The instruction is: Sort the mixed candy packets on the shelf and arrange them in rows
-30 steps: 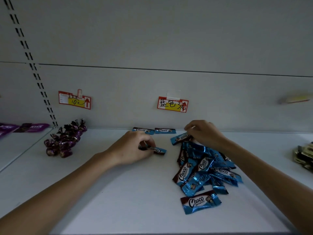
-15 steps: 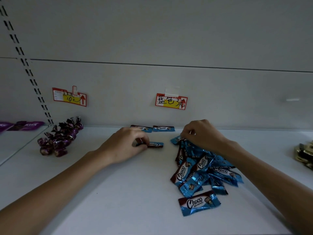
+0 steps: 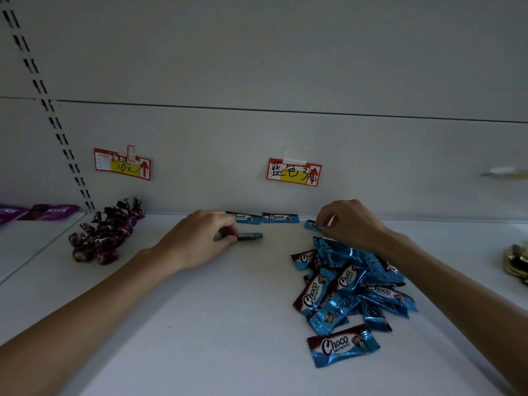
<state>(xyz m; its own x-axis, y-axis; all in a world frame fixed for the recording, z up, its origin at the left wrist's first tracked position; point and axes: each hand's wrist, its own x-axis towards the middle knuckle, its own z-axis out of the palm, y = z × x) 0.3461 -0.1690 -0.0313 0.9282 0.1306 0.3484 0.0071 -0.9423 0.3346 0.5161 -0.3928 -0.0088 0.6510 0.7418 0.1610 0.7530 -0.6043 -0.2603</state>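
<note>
A heap of blue Choco packets (image 3: 351, 287) lies on the white shelf (image 3: 200, 324) at right of centre, with one loose packet (image 3: 343, 345) in front of it. Two blue packets (image 3: 246, 217) (image 3: 280, 217) lie side by side against the back wall. My left hand (image 3: 197, 241) pinches a blue packet (image 3: 250, 236) just in front of them, low on the shelf. My right hand (image 3: 351, 224) pinches another blue packet (image 3: 313, 225) near the back wall, right of the two placed ones.
A pile of purple wrapped candies (image 3: 107, 232) sits at the left back. Purple packets (image 3: 48, 210) lie on the neighbouring shelf further left. Gold wrapped items (image 3: 517, 264) are at the right edge. Two red price tags (image 3: 122, 164) (image 3: 294, 172) hang on the back wall.
Both hands moved toward the back wall with their packets. The right hand's packet went from above the heap to a spot beside the two placed packets.
</note>
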